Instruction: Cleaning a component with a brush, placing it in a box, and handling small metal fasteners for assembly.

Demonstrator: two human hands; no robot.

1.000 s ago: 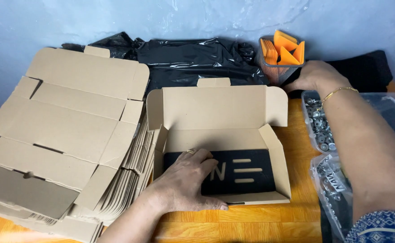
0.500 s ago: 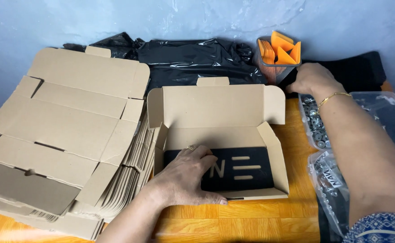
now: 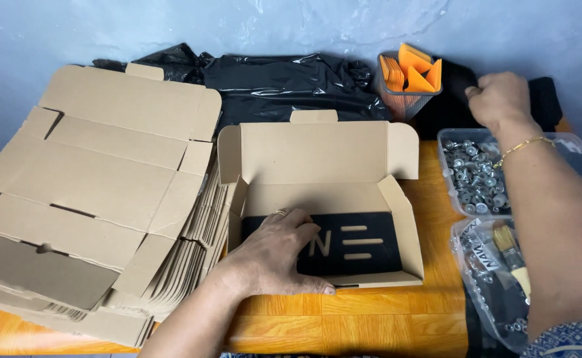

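Note:
An open cardboard box sits on the wooden table, its lid flap raised toward the wall. A black plate with cut-out shapes lies flat in its bottom. My left hand rests palm-down on the left part of that plate, fingers spread, a ring on one finger. My right hand reaches to the back right, fingers curled on a black cloth-like thing beside the orange pieces. What the curled fingers hold is hidden.
A tall stack of flat unfolded cardboard boxes fills the left. Black plastic bags lie along the wall. A mesh cup of orange wedges stands at the back. A clear tray of metal screws and a tray with a brush sit at right.
My right hand has moved further right and back, away from the orange wedges onto the black cloth. My left hand stays on the black plate.

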